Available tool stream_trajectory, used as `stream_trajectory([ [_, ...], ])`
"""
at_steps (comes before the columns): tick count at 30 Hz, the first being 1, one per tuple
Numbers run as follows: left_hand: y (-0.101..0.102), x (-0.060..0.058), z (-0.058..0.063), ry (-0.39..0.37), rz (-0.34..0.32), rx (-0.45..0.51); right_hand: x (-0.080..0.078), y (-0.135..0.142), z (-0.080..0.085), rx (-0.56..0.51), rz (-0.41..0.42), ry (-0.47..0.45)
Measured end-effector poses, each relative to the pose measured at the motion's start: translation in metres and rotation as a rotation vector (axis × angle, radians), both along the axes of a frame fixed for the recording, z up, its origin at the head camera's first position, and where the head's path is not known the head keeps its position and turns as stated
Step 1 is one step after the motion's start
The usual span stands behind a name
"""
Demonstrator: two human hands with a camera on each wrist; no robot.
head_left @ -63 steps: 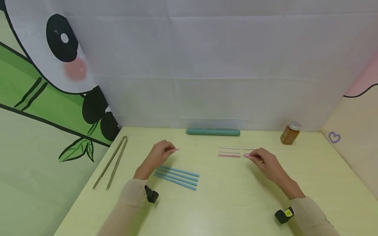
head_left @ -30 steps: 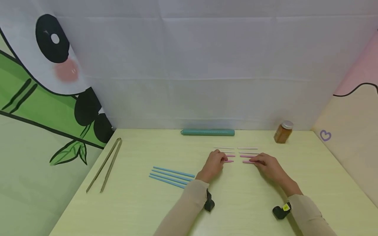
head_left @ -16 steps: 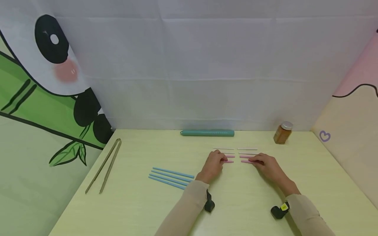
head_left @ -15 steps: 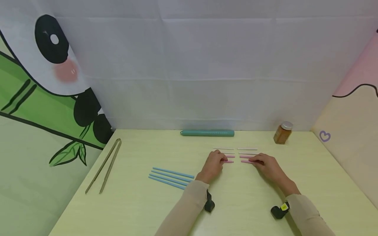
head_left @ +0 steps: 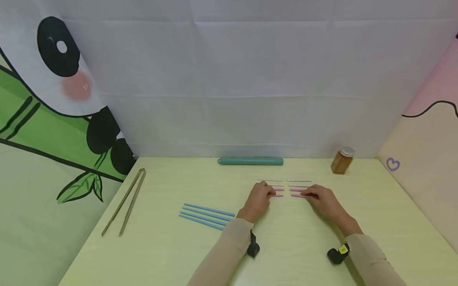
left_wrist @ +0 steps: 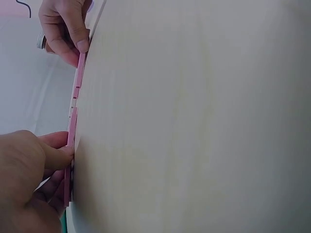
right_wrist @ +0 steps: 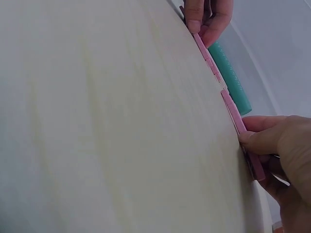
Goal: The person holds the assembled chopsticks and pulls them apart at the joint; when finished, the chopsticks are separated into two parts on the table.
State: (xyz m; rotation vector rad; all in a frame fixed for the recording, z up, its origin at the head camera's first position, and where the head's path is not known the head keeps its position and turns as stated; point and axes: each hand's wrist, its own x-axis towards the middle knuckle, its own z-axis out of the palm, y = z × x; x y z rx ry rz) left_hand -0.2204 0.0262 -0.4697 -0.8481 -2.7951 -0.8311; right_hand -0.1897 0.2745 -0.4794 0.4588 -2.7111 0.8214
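Observation:
My left hand (head_left: 257, 200) pinches a short pink stick (left_wrist: 72, 127) between thumb and fingers, close to the tabletop. Opposite it, my right hand (head_left: 323, 200) pinches a matching pink stick (right_wrist: 233, 108). The two sticks lie nearly end to end, a small gap between their inner tips. Just behind them is another pink pair, of which the right stick (head_left: 295, 190) shows beside my fingertips. Farther back are thin pale sticks (head_left: 299, 180) in the same two columns. My fingers hide the outer parts of the front pink sticks in the head view.
Several blue sticks (head_left: 207, 210) lie side by side left of my left forearm, which overlaps their right ends. V-shaped metal tongs (head_left: 134, 190) rest near the table's left edge. A teal cylinder (head_left: 250, 161) lies along the back edge. A lidded jar of brown contents (head_left: 341, 162) stands back right.
My left hand has come right from beside the blue sticks, bringing its pink stick to the left column. My right hand has drawn slightly nearer me; lately its stick slid a little left.

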Motion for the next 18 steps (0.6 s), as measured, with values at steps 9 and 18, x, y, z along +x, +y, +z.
stream_trajectory([
  [9,0.002,-0.001,0.0,0.016,0.004,-0.027,-0.001,0.0,0.001,0.023,0.007,-0.003],
  [18,0.0,-0.001,0.015,0.109,0.043,-0.155,0.002,-0.006,0.009,0.029,-0.008,0.004],
])
